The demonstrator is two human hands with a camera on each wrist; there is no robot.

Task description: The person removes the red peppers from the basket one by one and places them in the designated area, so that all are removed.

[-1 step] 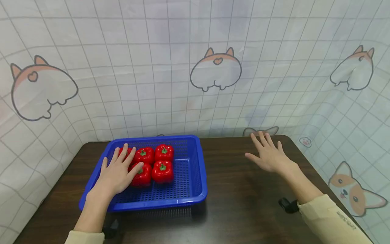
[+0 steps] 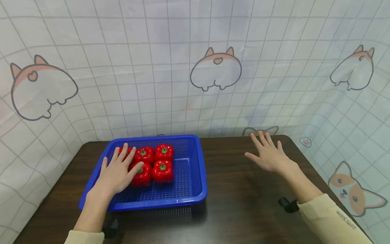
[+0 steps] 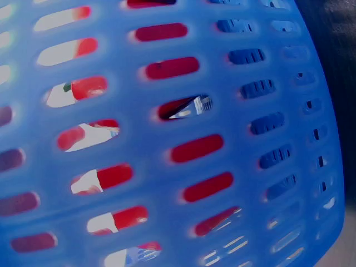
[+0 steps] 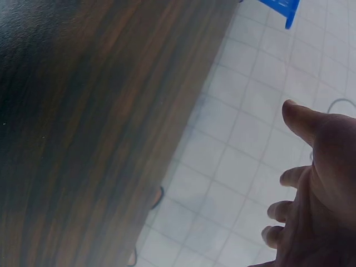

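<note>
My left hand (image 2: 114, 174) is spread over the left side of a blue plastic basket (image 2: 158, 203), palm down with straight fingers. Several red bell peppers (image 2: 162, 173) with green stems sit in the basket, grouped left of its middle. The fingers overlap the leftmost peppers in the head view and partly hide them. Through the slotted basket wall (image 3: 231, 111), the left wrist view shows patches of red. Over the right part of the table, my right hand (image 2: 269, 156) is held out with fingers apart and nothing in it; its thumb and fingertips (image 4: 280, 211) also show in the right wrist view.
The dark wooden table (image 2: 231, 189) carries the basket on its left half. Behind and beside it hangs a white grid-patterned cloth (image 2: 158, 84) with cartoon corgis. A black strap (image 2: 288, 205) sits at the right wrist.
</note>
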